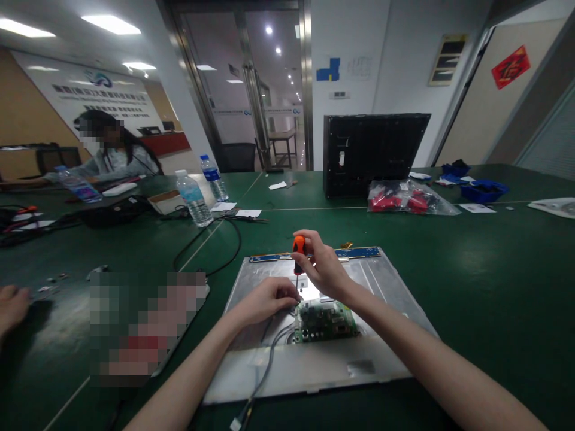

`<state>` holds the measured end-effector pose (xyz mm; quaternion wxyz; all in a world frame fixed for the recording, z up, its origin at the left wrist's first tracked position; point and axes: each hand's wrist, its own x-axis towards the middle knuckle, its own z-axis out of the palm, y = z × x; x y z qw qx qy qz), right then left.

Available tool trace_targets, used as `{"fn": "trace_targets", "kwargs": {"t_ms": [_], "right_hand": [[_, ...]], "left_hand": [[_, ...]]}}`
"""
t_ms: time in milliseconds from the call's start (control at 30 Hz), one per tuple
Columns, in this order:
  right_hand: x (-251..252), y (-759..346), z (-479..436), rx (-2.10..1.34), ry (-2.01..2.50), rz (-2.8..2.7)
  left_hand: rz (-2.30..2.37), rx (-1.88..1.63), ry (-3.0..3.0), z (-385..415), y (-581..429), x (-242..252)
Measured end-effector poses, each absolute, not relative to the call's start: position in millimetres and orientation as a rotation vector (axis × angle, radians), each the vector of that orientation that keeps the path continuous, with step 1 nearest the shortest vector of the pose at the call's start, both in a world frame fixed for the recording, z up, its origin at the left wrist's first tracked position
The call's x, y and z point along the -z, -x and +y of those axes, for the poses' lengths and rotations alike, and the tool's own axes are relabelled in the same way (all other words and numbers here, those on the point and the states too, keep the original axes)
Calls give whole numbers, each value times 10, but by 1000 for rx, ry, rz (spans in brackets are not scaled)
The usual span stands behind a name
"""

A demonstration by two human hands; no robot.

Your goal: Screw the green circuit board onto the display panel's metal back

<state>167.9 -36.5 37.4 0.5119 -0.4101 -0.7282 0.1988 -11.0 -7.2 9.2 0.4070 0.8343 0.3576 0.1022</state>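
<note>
My right hand is closed round an orange-handled screwdriver held upright, tip down on the back of a silver display panel. My left hand is curled with its fingertips pinched at the screwdriver's tip, just beside a small green circuit board mounted on the panel. What the left fingers pinch is too small to make out. Grey cables run from the board toward the near edge.
The panel lies on a green table. Water bottles, black cables, a black monitor back, a bag of red parts and a blue tray stand behind. Another person sits far left; someone's hand rests at the left edge.
</note>
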Motion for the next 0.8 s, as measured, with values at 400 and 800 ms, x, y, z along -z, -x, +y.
{"fn": "trace_targets", "kwargs": {"t_ms": [400, 800], "right_hand": [[-376, -1676, -372, -439, 999, -1822], [-411, -1707, -365, -389, 971, -1901]], "left_hand": [[869, -303, -2064, -100, 97, -130], [843, -286, -2064, -69, 111, -108]]}}
